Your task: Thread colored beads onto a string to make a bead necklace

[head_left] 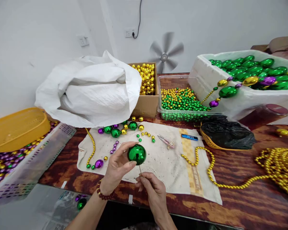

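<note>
Green and glossy, a large ball sits just below the centre of the frame, held between the thumb and fingers of the left hand, while the right hand, lower and farther right, pinches a thin rod that meets the ball's underside. Around them a pale cloth spreads across the middle of the frame, bearing small scissors right of centre, and a gold bead chain runs to the lower right.
</note>
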Motion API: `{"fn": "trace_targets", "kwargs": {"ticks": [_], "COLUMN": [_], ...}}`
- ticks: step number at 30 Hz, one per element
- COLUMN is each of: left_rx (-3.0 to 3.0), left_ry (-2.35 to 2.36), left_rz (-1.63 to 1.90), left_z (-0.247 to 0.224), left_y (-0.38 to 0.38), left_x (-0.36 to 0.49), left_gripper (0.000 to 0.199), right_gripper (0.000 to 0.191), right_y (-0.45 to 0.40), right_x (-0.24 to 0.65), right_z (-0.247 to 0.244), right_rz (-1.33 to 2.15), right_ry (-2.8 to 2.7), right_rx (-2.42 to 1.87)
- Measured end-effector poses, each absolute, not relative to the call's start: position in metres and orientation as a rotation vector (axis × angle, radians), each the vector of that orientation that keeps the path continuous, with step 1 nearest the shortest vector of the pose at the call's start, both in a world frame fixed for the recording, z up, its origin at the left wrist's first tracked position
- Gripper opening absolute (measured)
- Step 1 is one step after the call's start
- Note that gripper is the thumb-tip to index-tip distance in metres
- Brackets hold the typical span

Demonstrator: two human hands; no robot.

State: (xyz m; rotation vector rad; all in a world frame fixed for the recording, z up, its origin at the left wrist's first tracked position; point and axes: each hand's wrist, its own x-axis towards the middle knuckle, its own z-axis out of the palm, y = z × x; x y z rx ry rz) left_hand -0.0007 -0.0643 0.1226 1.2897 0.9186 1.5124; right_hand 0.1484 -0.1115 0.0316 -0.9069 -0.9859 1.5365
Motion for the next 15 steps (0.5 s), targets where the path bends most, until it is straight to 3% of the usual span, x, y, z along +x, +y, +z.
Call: {"fn": "trace_targets", "kwargs": {"ticks": [15], "left_rx": [1.243], "left_ry": [0.908], "left_rz": [1.512], "left_z": [0.1231], "left_y": [-0.0661], "left_x": [0.0034], "left_gripper": [0.045], "right_gripper": [0.018], "right_y": [-0.12], "right_x": [0.1454], "right_z": [0.0267], "right_rz": [1.533], "right_ry": [-0.928], "right_rx": [-0.892]}}
